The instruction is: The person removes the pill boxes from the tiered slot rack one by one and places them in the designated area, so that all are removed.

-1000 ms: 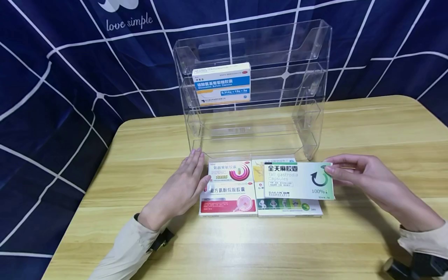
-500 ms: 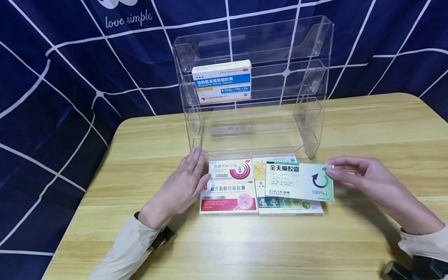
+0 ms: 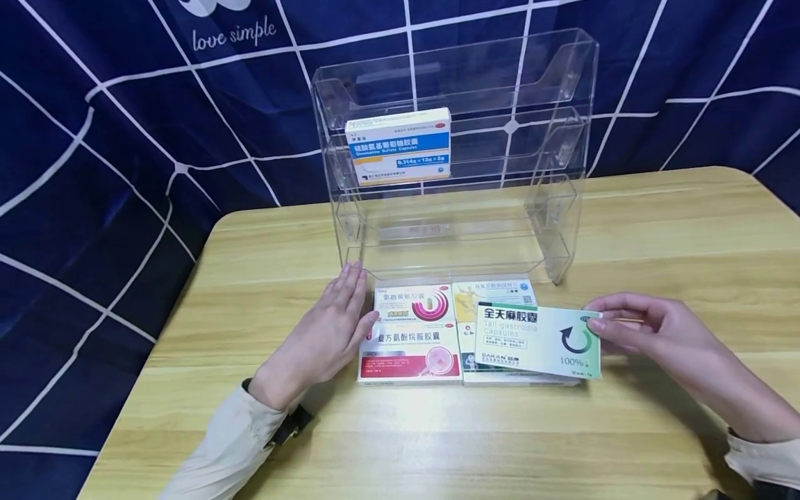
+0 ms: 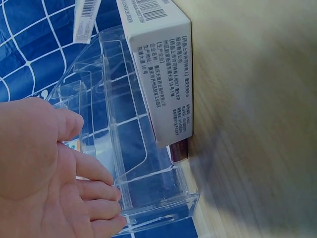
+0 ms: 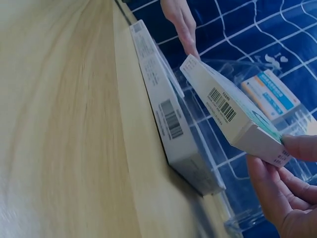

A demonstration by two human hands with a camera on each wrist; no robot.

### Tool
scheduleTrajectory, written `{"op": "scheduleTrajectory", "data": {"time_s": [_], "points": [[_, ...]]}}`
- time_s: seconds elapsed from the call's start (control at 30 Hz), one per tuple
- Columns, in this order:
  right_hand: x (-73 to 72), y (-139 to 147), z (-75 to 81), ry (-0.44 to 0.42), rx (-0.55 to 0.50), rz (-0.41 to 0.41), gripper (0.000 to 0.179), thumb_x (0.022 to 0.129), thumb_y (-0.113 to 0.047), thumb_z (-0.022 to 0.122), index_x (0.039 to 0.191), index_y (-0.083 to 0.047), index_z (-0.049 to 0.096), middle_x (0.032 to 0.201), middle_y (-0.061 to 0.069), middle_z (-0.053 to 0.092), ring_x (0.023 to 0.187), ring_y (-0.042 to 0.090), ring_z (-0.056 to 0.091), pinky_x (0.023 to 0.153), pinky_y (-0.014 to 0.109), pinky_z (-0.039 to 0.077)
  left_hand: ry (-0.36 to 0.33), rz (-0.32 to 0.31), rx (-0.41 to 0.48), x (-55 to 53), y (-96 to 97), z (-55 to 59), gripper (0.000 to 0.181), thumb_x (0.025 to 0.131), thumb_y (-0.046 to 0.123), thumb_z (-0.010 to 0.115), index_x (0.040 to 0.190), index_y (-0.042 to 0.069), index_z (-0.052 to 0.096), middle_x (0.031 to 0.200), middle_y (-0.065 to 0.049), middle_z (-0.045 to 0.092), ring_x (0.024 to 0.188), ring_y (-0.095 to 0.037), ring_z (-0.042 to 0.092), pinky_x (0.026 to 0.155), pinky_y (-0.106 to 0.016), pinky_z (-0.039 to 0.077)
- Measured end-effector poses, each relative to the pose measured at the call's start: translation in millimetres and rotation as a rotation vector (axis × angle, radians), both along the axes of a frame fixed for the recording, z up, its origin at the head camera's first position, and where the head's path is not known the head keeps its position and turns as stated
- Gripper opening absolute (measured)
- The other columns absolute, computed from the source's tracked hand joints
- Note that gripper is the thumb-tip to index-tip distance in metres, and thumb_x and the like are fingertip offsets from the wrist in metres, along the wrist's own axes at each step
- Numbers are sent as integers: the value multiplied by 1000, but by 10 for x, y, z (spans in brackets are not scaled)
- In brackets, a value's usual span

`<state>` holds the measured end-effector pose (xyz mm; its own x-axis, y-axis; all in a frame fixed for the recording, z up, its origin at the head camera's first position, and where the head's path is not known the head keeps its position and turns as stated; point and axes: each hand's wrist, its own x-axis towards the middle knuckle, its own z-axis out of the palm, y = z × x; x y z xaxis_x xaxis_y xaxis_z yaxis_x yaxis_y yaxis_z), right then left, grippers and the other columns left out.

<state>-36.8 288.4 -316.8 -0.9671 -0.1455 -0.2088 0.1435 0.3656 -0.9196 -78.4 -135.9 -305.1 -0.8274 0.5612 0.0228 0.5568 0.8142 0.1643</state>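
My right hand (image 3: 665, 340) pinches the right end of a white and green medicine box (image 3: 537, 340) between thumb and fingers. That box is raised over two boxes lying flat, a yellow and white one (image 3: 500, 292) and a mostly covered one below it. In the right wrist view, a gap shows between the held medicine box (image 5: 233, 109) and those underneath. My left hand (image 3: 319, 333) lies with fingers extended at the left side of a red and white medicine box (image 3: 409, 354) and a pink-ringed box (image 3: 406, 305). Its palm and fingers (image 4: 94, 188) hold nothing.
Behind the boxes stands a clear plastic tiered rack (image 3: 450, 264). A blue and white medicine box (image 3: 400, 149) stands upright in its left part. Below everything is a wooden table (image 3: 400, 444), with a dark blue gridded cloth (image 3: 125, 208) behind.
My right hand has moved the white and green box slightly toward me and downward, uncovering more of the yellow and white box. My left hand has stayed in place.
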Motion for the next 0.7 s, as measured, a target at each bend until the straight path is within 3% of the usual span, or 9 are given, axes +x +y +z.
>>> {"op": "scheduleTrajectory", "data": {"time_s": [0.43, 0.7], "points": [[98, -73, 14, 36, -6, 28, 21, 94, -4, 61, 111, -15, 67, 98, -1, 72, 86, 13, 70, 71, 30, 59, -33, 10, -8, 3, 11, 17, 63, 106, 36, 29, 149, -8, 18, 157, -25, 10, 146, -33, 8, 119, -43, 13], [186, -105, -19, 31, 61, 64, 20, 92, -5, 64, 112, -5, 66, 96, -1, 73, 82, 13, 70, 68, 28, 59, -46, 8, -11, 0, -7, 31, 63, 106, 35, 29, 149, -9, 18, 158, -24, 10, 146, -33, 8, 119, -43, 13]]}}
